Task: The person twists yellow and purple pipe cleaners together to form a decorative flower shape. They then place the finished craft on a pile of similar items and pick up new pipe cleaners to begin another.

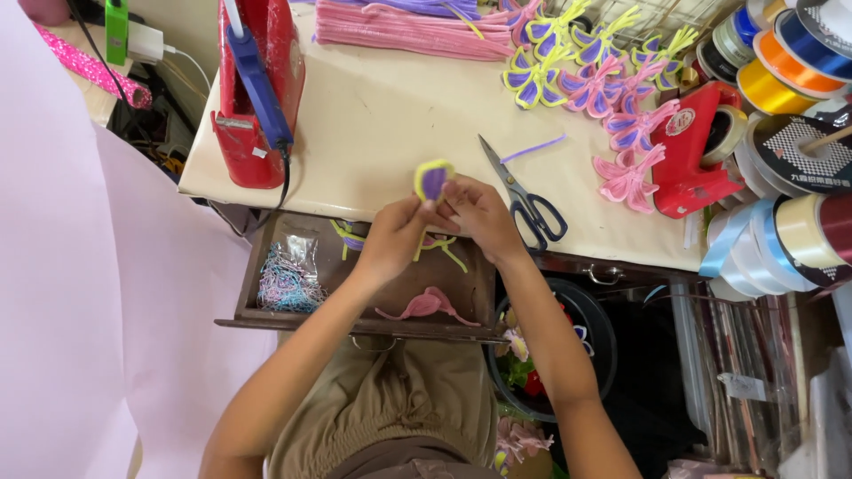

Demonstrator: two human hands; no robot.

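Observation:
My left hand [393,238] and my right hand [480,215] meet at the front edge of the cream table [382,115]. Together they pinch a small petal [433,180] of purple pipe cleaner edged in yellow, held upright above the fingers. Both hands hover over an open wooden drawer [355,266]. In the drawer lie a pink pipe-cleaner piece [424,306], yellow-green bent pieces [444,248] and a bag of pastel wire bits [290,275]. Black-handled scissors [524,197] rest just right of my right hand, beside a loose purple pipe cleaner [532,148].
A red stand holding a blue glue gun [257,84] sits at the table's left. Finished pipe-cleaner flowers [590,84] lie at the back right, pink pipe-cleaner bundles [408,31] behind. A red tape dispenser [697,151] and several ribbon spools [781,62] crowd the right. A dark bucket [550,355] stands below.

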